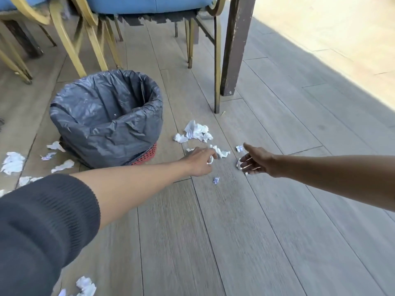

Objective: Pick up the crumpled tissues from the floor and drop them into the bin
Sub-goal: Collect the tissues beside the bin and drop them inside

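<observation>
dark sleeve [38, 227] nearest; left hand [199, 161] pinches a tissue scrap [210, 160], right hand [255, 160] spread, holding nothing.

A floor of grey wood-grain planks [245, 231] carried everything. A red mesh bin lined with a dark grey plastic bag [106, 116] stood on it. Right of the bin lay a cluster of crumpled white tissues [195, 131], with smaller scraps [216, 180] nearer the camera. Left of the bin lay more white tissue pieces [12, 162]. Behind the bin stood gold metal chair legs [217, 67] and a dark wooden post [235, 45].
</observation>
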`<state>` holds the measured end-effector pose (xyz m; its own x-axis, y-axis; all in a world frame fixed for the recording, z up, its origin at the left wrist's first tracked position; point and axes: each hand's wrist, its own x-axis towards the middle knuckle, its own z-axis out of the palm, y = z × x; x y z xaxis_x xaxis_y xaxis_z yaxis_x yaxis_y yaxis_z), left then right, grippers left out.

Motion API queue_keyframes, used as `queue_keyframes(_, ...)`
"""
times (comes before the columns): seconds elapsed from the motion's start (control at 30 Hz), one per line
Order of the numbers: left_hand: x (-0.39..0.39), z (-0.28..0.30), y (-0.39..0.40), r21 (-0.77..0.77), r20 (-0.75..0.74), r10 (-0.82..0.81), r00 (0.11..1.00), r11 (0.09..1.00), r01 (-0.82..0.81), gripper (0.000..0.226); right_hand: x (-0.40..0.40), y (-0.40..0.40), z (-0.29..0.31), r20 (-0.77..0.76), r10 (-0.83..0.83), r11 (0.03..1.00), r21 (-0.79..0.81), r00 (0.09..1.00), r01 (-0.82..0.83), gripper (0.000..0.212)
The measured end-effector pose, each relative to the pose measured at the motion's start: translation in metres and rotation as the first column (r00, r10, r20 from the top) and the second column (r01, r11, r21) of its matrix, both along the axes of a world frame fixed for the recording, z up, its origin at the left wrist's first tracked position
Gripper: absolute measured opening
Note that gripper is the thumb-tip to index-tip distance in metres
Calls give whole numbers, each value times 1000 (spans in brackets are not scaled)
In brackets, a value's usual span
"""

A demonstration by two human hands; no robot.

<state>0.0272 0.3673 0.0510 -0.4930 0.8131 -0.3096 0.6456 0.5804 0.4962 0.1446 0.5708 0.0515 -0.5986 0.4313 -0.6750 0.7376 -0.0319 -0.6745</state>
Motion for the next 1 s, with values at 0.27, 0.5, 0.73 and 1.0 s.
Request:
queue_keyframes(0.27,25,-68,23,-143,-14,-90,996,986,87,49,5,32,-31,114,283,878,368,952,-305,27)
queue_keyframes(0.5,40,-97,20,-31,-89,-68,994,997,66,15,-1,43,-56,163,415,756,485,895,-439,62)
queue_keyframes(0.73,27,-94,17,10,-73,-114,991,993,115,8,-12,47,-73,308,545,476,653,780,-590,57)
queue_keyframes(1.0,-22,-59,12,96,-47,80,996,993,-75,15,-21,37,-84,313,611,391,679,727,-621,19)
